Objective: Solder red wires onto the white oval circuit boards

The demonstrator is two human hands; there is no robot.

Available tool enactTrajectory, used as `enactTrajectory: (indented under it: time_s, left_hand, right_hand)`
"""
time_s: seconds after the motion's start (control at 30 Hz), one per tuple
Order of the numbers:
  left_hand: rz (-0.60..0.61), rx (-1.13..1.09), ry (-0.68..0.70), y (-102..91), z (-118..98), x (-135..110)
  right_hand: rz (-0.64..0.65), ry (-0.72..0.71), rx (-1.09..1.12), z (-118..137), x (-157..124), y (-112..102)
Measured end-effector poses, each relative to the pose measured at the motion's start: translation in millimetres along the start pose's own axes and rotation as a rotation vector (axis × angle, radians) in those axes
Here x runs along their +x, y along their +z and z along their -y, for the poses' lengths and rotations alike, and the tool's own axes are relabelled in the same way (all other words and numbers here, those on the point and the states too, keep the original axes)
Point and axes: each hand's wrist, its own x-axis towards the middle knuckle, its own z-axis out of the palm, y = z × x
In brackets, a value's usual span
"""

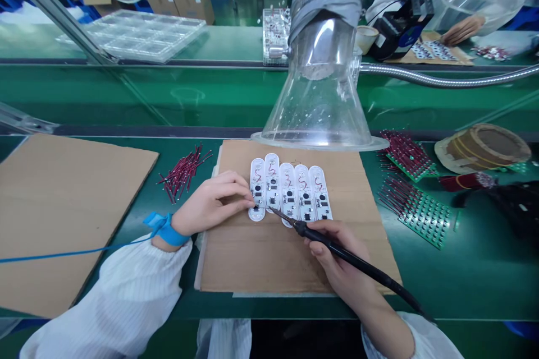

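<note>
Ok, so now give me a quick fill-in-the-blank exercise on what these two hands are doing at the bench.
The right hand grips a slim black soldering iron with its tip pointing toward the ____ hand.
The left hand steadies ____ white oblong circuit boards lying side by side.
The brown sheet under those boards is made of ____.
A blue strap circles the left ____.

Missing words: left; five; cardboard; wrist.

Five white oblong circuit boards (290, 188), each carrying small red wires, lie side by side at your twelve o'clock. The black soldering iron (349, 252) slants in from four o'clock, its tip at their lower left.
</note>
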Motion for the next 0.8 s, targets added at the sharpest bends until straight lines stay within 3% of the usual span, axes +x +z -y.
enactTrajectory:
  time_s: [0.2, 0.37, 0.5, 0.8]
  left_hand:
    - [-0.002, -0.037, -0.043, -11.8, 3.0, -0.4]
    - [0.086, -0.159, -0.158, -23.3, 12.1, -1.4]
    - [0.158, -0.253, -0.225, -23.7, 15.6, -1.1]
    - [0.166, -0.259, -0.236, -20.8, 17.5, -1.2]
  right_hand:
    - [-0.044, 0.018, 0.077, 0.8, -2.0, -2.4]
    - [-0.067, -0.006, -0.043, 19.4, -5.1, 7.3]
    - [-0.080, -0.090, -0.110, 22.5, -8.6, 14.7]
    - [-0.076, -0.093, -0.116, 19.8, -6.2, 14.8]
